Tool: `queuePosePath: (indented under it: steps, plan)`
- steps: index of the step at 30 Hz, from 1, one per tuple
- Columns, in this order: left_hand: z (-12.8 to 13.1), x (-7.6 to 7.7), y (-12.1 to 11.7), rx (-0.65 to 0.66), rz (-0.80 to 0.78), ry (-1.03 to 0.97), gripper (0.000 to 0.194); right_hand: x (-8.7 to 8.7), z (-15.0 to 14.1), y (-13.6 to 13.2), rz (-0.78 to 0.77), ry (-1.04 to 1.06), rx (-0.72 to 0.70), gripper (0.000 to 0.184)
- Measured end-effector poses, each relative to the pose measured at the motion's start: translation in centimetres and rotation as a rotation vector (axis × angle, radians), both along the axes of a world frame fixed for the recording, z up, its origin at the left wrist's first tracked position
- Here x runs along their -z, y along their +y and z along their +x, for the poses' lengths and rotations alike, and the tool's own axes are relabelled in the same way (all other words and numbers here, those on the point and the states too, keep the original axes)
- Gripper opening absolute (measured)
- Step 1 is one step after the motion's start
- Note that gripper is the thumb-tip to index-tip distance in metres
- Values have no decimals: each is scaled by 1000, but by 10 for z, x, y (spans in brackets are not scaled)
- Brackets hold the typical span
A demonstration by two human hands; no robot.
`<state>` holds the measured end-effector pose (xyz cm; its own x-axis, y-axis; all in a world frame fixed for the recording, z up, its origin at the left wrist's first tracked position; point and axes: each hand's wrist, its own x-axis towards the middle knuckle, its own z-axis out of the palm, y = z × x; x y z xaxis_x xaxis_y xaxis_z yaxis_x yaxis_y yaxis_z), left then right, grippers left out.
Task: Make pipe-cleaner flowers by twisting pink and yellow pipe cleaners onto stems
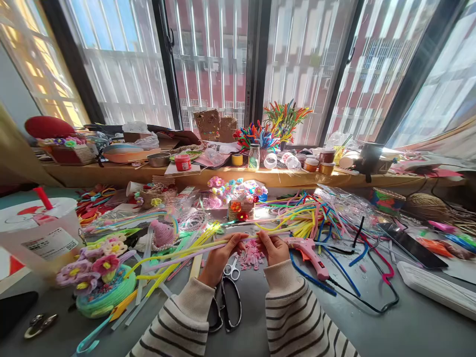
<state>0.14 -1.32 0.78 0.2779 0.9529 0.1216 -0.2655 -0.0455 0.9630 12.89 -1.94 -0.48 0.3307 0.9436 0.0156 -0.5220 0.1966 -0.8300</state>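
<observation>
Both hands in close now: left hand (223,255), right hand (273,247), fingers pinched shut on pale chenille stems (204,246) over the middle of the bench (253,315), tails trailing left. A hard tug could catch those tails on the green flower pot (92,308). Pink clippings (253,255) below might cling to the fuzz. Small scissors (231,270) sit near my left wrist; the pink glue gun (311,255) crowds my right.
</observation>
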Motion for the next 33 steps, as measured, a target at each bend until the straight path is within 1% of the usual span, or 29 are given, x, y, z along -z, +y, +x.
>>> queuePosePath:
  steps: [3,7,9,12,15,17,19,22,25,30,33]
  plan:
    - [-1,-1,-2,25,-47,-56,22,3,4,2,-16,-25,35,23]
    - [-1,-3,-2,32,-69,-160,29,7,12,7,-63,42,88,28]
    - [0,-3,-2,47,-66,-175,29,7,12,8,-46,47,64,27]
    - [1,-3,-4,77,-86,-137,27,6,4,6,-8,-3,-10,27]
    - [3,-4,-7,86,-84,-95,24,6,-7,3,48,-58,-37,25]
    - [3,-5,-8,87,-67,-82,24,6,-10,2,53,-76,-52,24]
    - [3,-5,-7,57,-55,-61,23,5,-9,1,47,-83,-50,25]
    - [1,-4,-4,-28,-40,0,18,3,-5,1,42,-89,-26,26]
    - [0,-2,-1,-86,-36,38,14,1,-2,0,19,-96,-11,27]
    - [-1,-1,-1,-159,-68,2,14,2,0,1,10,-146,47,28]
    - [-1,-1,-1,-179,-69,-20,15,2,3,2,22,-131,88,28]
